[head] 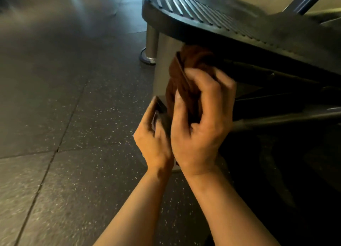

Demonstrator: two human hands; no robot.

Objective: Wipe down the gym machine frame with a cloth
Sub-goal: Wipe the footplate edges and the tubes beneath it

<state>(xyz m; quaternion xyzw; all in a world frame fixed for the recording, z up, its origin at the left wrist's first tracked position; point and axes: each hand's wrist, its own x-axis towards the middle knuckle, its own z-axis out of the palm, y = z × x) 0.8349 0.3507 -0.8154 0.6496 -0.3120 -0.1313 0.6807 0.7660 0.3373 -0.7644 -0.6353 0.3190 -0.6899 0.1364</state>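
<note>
Head view, right hand: I see my right hand [201, 127] with fingers curled round the bunched rust-brown cloth [184, 74].
Cloth: pressed to the dark metal machine frame [258, 42], under its ribbed platform edge.
Left hand: my left hand [155, 138] pinches a small dark flat object [160, 105], just beside.
Floor: speckled grey tiles [73, 116].

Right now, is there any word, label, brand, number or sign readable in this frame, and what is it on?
None can be read.
Ribbed platform: no lettering visible.
Brown cloth, gripped by the right hand: no tag or print visible.
Dark flat object in the left hand: blurred, no text legible.
</note>
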